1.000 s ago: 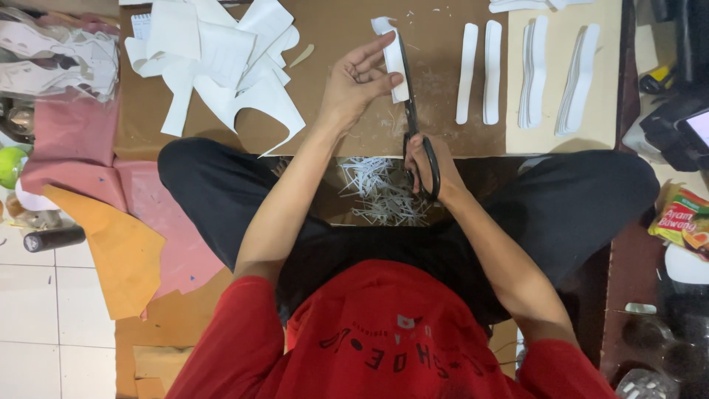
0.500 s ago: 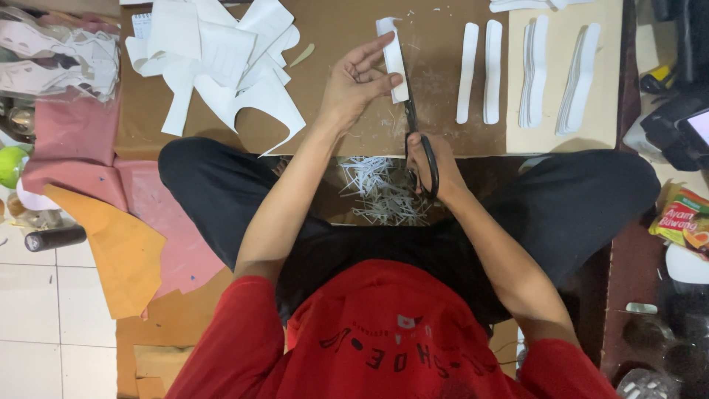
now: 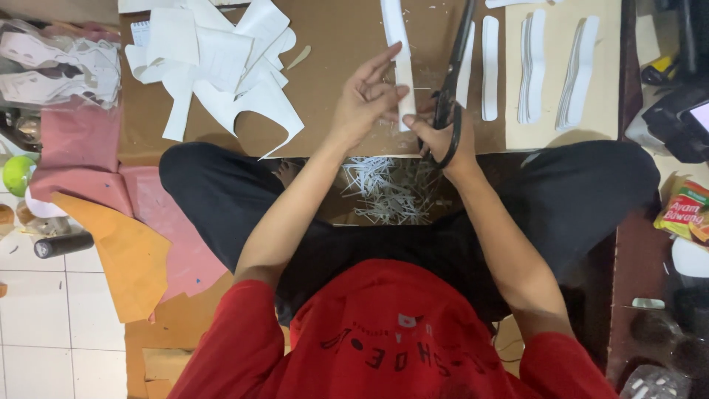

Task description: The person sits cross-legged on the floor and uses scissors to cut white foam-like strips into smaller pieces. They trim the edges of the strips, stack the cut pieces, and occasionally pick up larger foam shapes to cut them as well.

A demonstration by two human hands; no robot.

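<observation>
Landmark: brown cardboard sheet [image 3: 340, 52] lying flat in front of the seated person; all places below are given relative to it.
Offcuts: heap of thin white paper slivers [image 3: 388, 188] just short of the near edge of the cardboard sheet, between the person's crossed legs.
Right hand: right hand [image 3: 443, 137] at the near edge of the sheet, right of centre; grip closed through the loop handles of the black-handled long-bladed scissors [image 3: 452, 81].
Scissors: blades point away from the person across the sheet, lying close together; whether they are fully shut cannot be told.
Left hand: left hand [image 3: 367, 100] just left of the scissors, over the sheet; grip pinched on the narrow white paper strip [image 3: 399, 59], fingers spread along its left edge.
Strip position: held lengthwise over the middle of the sheet, its far end near the far edge, just beside the blades.
Left part of sheet: loose pile of white cut paper pieces [image 3: 214, 59].
Right of sheet: pale tan board [image 3: 550, 129] carrying stacks of narrow white cut strips [image 3: 532, 66].
</observation>
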